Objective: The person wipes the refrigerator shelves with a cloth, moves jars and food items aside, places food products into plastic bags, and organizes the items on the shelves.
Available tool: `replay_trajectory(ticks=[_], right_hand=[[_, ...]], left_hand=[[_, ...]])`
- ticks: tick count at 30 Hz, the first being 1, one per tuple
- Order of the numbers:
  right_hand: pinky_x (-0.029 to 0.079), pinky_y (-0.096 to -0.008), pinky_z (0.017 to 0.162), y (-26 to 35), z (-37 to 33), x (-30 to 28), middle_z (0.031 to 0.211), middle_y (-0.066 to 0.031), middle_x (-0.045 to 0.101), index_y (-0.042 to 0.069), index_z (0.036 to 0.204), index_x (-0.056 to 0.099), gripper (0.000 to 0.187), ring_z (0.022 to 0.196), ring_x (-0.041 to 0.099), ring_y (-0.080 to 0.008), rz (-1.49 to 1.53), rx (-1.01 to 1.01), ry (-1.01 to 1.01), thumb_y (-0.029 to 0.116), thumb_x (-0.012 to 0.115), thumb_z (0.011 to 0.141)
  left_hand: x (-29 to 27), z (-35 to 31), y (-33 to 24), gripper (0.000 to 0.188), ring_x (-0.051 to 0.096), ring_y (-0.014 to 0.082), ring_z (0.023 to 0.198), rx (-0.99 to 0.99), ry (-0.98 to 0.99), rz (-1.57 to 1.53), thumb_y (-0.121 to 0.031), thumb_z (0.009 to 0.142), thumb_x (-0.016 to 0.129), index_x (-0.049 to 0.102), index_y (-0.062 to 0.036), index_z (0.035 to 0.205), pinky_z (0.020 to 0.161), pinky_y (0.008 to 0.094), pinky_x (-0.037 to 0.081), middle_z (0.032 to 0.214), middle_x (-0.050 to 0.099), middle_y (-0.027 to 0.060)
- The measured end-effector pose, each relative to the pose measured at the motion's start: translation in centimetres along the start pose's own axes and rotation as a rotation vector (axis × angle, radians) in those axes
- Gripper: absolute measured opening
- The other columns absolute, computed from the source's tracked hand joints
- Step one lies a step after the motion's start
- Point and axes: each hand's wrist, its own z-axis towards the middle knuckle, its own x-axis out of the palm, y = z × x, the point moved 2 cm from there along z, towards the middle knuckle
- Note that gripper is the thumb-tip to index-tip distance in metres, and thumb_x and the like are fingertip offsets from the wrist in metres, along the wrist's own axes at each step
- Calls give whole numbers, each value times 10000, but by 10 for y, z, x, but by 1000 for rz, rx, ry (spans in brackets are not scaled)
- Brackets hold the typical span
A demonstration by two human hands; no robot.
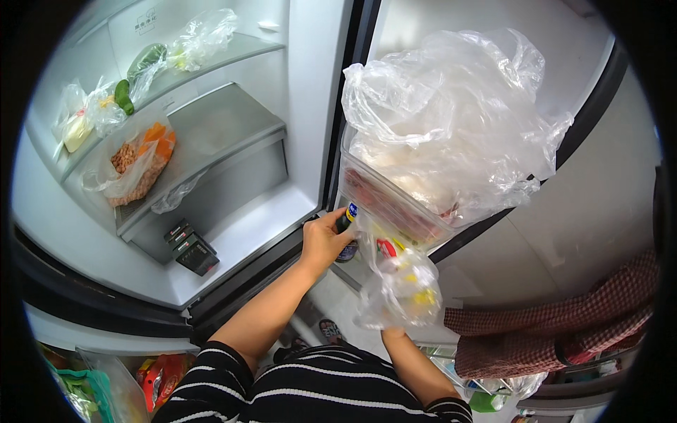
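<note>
In the refrigerator door, my left hand [321,240] is closed at the neck of a dark bottle [350,213] with a blue and yellow label. Right beside it, a clear plastic bag [402,289] with red and yellow bits showing through hangs in front of the door shelf. My right forearm [416,366] reaches up to this bag, which covers my right hand [393,333] almost wholly, so its fingers do not show. Above both hands, a clear door bin [395,201] holds reddish contents and a large bundle of white translucent plastic bags [458,113].
Inside the open refrigerator, a bag of peanuts [130,166] lies on the glass shelf [226,120], with bagged vegetables [144,63] above. Dark boxes [192,247] stand on the bottom. Open lower left, a drawer holds red packets [163,377]. A checkered cloth [564,317] hangs at right.
</note>
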Motion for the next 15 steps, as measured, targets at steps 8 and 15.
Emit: replay_trajectory(ticks=[8, 15], right_hand=[[436, -318, 803, -3, 39, 42, 991, -132, 618, -49, 980, 601, 221, 907, 561, -198, 629, 445, -312, 9, 484, 802], [346, -315, 977, -19, 67, 55, 1191, -148, 528, -46, 1182, 482, 379, 1136, 475, -230, 821, 549, 30, 31, 544, 816]], left_hand=[[-14, 7, -14, 455, 388, 69, 434, -90, 141, 141, -209, 661, 823, 672, -4, 1038, 433, 241, 351, 480, 469, 30], [-19, 17, -13, 449, 310, 13, 477, -235, 270, 18, -164, 723, 771, 641, 22, 1110, 431, 215, 262, 506, 378, -72]])
